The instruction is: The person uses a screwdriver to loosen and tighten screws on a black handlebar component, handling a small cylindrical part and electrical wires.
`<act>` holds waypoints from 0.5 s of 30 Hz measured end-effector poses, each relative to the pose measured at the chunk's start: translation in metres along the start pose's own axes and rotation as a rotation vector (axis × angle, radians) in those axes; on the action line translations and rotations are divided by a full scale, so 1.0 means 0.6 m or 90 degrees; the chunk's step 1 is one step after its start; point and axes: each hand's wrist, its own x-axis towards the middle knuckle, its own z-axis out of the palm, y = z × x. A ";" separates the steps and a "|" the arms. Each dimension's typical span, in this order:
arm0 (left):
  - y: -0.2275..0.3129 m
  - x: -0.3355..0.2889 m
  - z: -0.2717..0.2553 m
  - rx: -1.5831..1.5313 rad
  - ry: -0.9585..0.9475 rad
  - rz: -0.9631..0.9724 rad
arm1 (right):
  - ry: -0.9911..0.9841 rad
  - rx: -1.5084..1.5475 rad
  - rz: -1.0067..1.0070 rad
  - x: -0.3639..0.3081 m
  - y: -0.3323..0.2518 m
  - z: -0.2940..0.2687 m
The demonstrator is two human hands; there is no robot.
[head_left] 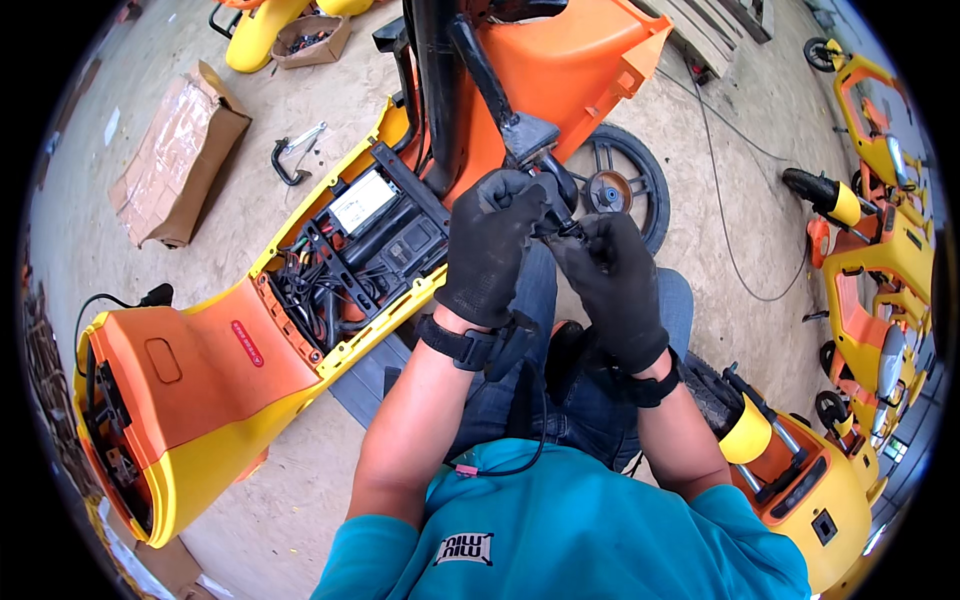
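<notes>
Both hands wear black gloves and meet in front of my knees, beside a tilted yellow and orange scooter body point(240, 370). My left hand point(495, 240) is closed, its fingertips pinched by a black tube point(560, 185) that runs down from a grey block point(530, 138). My right hand point(615, 285) is also closed, thumb and fingers pressed together at a small black part point(568, 230) between the hands. Its kind cannot be made out, and the fingers hide what the left hand grips. The open frame bay point(370, 240) shows wires and a white-labelled box.
A spoked black wheel point(650, 180) lies beyond my right hand. An orange panel point(570, 70) stands ahead. Left on the floor are a flattened cardboard box point(180, 150) and hand tools point(290, 155). More yellow scooters point(880, 270) line the right; a cable point(720, 210) trails across the floor.
</notes>
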 end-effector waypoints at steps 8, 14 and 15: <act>-0.015 0.004 -0.008 -0.021 -0.025 0.001 | -0.168 0.082 0.068 0.010 0.010 -0.034; -0.005 0.000 -0.003 0.032 -0.032 0.031 | 0.029 0.018 -0.025 -0.006 0.011 0.002; -0.007 0.001 0.000 0.031 -0.017 0.034 | -0.023 0.044 0.012 -0.005 0.000 -0.007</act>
